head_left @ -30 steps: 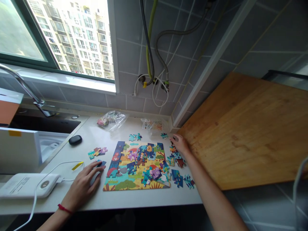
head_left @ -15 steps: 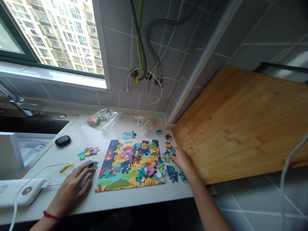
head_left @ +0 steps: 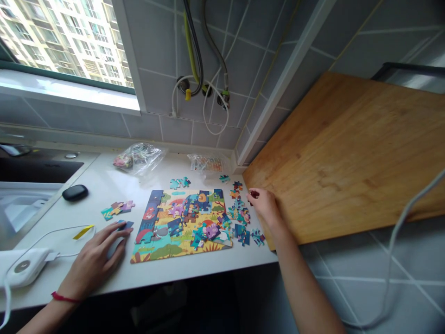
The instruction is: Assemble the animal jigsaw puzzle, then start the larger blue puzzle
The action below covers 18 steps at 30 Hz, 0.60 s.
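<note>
A colourful jigsaw puzzle (head_left: pixel 181 225) lies partly assembled on the white counter (head_left: pixel 104 185). My left hand (head_left: pixel 93 262) rests flat beside its left edge, fingers stretched out over a blue puzzle piece (head_left: pixel 125 225). My right hand (head_left: pixel 266 206) is lifted at the puzzle's right side, fingers pinched on a small dark puzzle piece (head_left: pixel 253 195). Several loose pieces (head_left: pixel 239 218) lie scattered between that hand and the puzzle. A small joined cluster of pieces (head_left: pixel 117 208) lies to the left, and another pair (head_left: pixel 180 183) sits behind the puzzle.
A large wooden board (head_left: pixel 347 153) leans at the right, touching the counter. Two plastic bags (head_left: pixel 139 157) lie near the tiled wall. A black case (head_left: pixel 74 192), a white power bank (head_left: pixel 21 271) with cable and the sink (head_left: pixel 21 204) are at the left.
My right hand moved from the loose pieces back up toward the board's corner, now holding a small piece. The view has shifted right and down. My left hand has stayed put.
</note>
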Tool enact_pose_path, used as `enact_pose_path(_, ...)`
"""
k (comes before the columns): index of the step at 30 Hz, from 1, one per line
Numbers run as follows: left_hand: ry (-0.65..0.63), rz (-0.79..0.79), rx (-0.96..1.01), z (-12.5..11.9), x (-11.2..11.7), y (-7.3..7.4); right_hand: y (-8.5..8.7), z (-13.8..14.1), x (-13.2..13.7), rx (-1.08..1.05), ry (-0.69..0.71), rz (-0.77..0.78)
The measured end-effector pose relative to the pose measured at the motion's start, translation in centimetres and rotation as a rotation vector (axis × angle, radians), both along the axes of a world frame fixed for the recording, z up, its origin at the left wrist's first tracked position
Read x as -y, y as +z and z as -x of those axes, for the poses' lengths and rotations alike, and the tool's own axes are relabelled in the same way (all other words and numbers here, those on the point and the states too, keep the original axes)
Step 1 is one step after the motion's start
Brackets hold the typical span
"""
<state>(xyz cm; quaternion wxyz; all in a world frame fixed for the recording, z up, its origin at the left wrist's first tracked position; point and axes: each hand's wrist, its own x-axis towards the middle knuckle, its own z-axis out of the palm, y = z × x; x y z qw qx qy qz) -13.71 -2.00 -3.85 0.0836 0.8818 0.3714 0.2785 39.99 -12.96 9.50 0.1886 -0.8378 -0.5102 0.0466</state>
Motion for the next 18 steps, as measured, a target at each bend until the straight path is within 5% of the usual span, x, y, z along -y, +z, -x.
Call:
enact_pose_path(6, -0.006, 0.004, 0.001, 0.0, -0.1, 0.0, -0.7, -0.4, -2.1, -0.011, 0.099, 0.067)
enact_pose_path(18, -0.015, -0.003, -0.005, -0.1, 0.0, 0.2, -4.5, 0.6, 3.0, -0.055, 0.073, 0.250)
